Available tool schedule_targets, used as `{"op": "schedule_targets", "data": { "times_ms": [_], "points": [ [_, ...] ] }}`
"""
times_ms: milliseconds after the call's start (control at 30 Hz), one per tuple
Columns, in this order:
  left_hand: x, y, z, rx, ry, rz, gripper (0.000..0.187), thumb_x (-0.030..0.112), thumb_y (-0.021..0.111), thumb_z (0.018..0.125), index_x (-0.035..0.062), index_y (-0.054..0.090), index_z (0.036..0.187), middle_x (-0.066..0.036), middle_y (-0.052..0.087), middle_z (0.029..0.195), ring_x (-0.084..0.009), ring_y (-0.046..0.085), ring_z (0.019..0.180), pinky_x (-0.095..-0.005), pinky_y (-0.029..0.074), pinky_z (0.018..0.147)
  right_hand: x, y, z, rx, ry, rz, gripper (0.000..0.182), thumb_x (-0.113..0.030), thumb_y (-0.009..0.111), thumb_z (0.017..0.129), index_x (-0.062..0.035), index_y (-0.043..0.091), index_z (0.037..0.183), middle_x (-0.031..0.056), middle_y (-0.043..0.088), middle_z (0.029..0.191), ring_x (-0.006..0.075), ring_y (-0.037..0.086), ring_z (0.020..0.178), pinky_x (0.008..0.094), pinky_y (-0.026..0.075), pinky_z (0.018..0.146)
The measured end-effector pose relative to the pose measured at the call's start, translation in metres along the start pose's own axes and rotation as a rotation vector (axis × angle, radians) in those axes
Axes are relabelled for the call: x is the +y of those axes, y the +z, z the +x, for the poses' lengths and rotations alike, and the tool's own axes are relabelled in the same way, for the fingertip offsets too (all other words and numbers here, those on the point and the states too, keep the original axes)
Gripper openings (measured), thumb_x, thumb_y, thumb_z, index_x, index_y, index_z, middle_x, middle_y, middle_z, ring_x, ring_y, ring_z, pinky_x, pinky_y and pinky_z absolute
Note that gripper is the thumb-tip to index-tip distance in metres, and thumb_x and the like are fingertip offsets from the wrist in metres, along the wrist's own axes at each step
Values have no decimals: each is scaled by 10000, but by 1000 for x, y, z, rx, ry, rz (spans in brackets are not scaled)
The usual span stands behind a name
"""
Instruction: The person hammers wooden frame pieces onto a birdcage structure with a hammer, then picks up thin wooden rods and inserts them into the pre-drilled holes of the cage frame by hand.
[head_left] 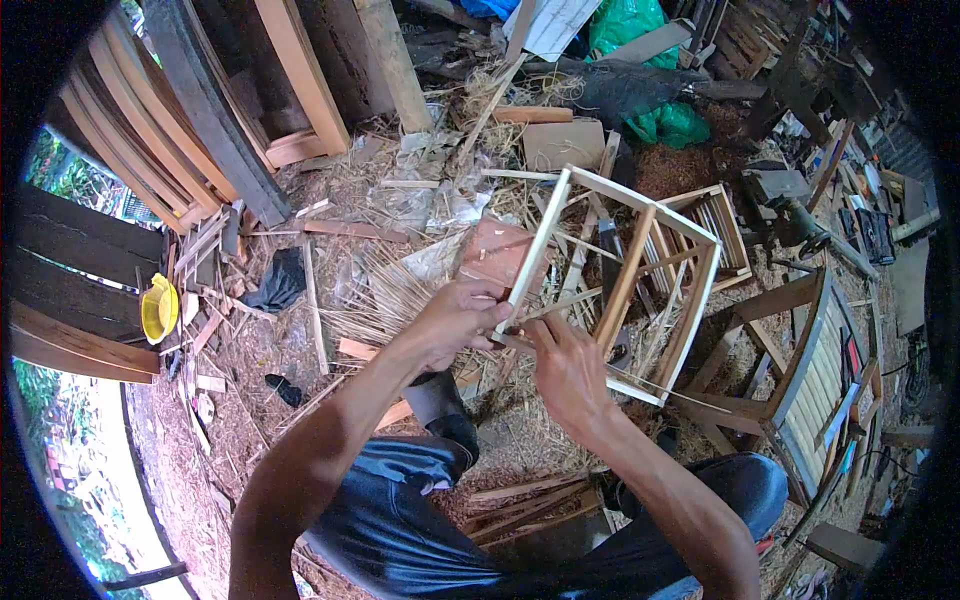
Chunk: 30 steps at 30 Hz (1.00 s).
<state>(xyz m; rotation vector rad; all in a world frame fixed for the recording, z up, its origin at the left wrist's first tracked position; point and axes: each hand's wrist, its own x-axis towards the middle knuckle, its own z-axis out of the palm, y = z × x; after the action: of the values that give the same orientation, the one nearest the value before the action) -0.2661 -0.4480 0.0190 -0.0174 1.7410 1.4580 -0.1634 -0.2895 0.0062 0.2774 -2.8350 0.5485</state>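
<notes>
A light wooden frame (627, 290) with a crossbar stands tilted in front of my knees. My left hand (462, 322) is closed round its near left corner, thumb and fingers pressed on the wood. Close beside it, my right hand (567, 362) has its fingers bent and pressed together at the same corner, over the lower rail. What lies under the right fingertips is too small to make out. Thin sticks (375, 300) are spread on the ground left of the frame.
A slatted wooden piece (815, 385) lies to the right, with a smaller wooden frame (735, 235) behind the held one. Curved boards lean at the upper left, near a yellow bowl (159, 309). Shavings and offcuts cover the ground.
</notes>
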Motion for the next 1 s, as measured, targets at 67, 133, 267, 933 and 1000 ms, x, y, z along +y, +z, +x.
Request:
{"op": "schedule_targets", "data": {
  "times_ms": [67,133,267,933,1000],
  "points": [
    [0,1,-1,-8,23,-3,349,205,654,885,20,548,1161,-104,630,1044,-202,605,919,-438,536,780,-3,1,-1,-4,56,33,202,-28,583,747,14,567,944,134,557,870,287,642,817,382,528,686],
    [-2,-3,3,-67,28,14,345,238,651,888,48,548,1158,-80,628,1017,-154,607,848,-328,541,726,-2,-4,2,-28,89,74,194,-22,586,745,11,569,935,139,556,867,300,640,813,400,527,685],
    [-10,-2,7,-55,27,-15,348,241,658,883,52,554,1157,-73,637,990,-139,602,829,-313,540,721,0,-14,-1,-98,128,134,185,0,596,725,4,574,909,151,553,866,336,636,790,435,526,674],
    [-1,-15,10,45,199,169,364,184,579,923,-21,531,1220,-88,632,1023,-161,644,863,-308,578,716,78,-88,-34,-213,469,480,351,96,572,704,-8,655,1029,206,657,912,347,646,853,388,503,738],
    [5,-11,9,85,197,210,363,193,566,930,-20,530,1223,-91,632,1026,-173,649,879,-319,581,741,82,-85,-42,-80,341,570,297,99,567,697,7,670,960,211,664,857,348,656,793,384,500,695]
  ]
}}
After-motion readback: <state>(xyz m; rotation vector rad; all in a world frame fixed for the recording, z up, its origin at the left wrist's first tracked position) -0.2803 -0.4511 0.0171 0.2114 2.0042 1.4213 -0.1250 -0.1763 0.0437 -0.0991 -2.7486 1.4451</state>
